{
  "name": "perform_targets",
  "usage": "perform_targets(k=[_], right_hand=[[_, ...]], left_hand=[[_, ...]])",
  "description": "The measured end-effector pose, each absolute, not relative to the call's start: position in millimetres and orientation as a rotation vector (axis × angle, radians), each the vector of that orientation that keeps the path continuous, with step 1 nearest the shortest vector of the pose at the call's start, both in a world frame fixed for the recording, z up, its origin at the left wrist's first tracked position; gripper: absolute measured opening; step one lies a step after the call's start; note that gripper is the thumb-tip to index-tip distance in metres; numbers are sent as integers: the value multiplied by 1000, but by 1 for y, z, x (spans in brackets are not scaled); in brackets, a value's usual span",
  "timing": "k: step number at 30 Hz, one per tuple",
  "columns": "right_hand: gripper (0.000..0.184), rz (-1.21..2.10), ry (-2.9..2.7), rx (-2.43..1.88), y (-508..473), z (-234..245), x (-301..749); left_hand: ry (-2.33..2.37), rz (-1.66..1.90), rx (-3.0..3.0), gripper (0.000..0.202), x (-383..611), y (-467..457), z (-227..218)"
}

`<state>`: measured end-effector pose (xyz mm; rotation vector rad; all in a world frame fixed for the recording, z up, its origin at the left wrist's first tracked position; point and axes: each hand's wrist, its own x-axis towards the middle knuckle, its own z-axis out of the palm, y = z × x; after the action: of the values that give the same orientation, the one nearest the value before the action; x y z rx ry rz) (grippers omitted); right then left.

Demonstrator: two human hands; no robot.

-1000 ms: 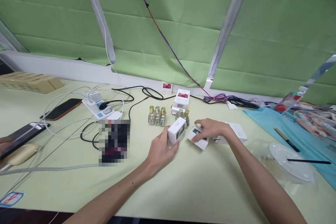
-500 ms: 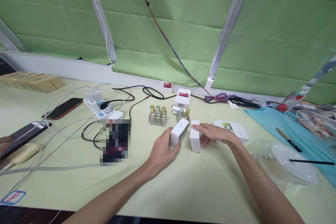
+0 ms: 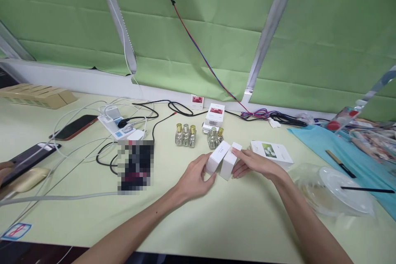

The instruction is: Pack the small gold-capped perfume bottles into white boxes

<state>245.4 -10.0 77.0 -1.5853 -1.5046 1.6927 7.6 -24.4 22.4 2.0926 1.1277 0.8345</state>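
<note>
My left hand (image 3: 198, 175) is closed around a small white box (image 3: 216, 157), which stands slightly tilted on the table. Right beside it is a second white box (image 3: 229, 163), gripped by my right hand (image 3: 252, 163) with the thumb near its top. The two boxes are side by side, close together or touching. Behind them stand two small glass bottles (image 3: 213, 137) with silver and gold caps. A row of three similar bottles (image 3: 185, 136) is to their left. To the right of my right hand lies a white box with a green flower picture (image 3: 272, 152).
White boxes with a red flower picture (image 3: 215, 116) lie at the back. On the left are a power strip (image 3: 116, 126), cables, phones (image 3: 74, 128) and another person's hand (image 3: 5, 171). A plastic bowl with a lid (image 3: 343, 189) and a knife (image 3: 340, 164) on blue cloth (image 3: 315, 144) are on the right.
My left hand has shifted its box slightly right. My right hand has turned its box to lean beside the left one, and the gap between them has closed.
</note>
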Motion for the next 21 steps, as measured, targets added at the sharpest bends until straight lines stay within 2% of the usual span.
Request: perform_targets(k=[6, 21], right_hand=[[56, 1698, -1421, -1533, -14, 73, 239], [54, 1606, -1486, -1511, -18, 64, 228]], left_hand=[[1104, 798, 2080, 33, 9, -25, 20], [1214, 772, 2010, 51, 13, -23, 17]])
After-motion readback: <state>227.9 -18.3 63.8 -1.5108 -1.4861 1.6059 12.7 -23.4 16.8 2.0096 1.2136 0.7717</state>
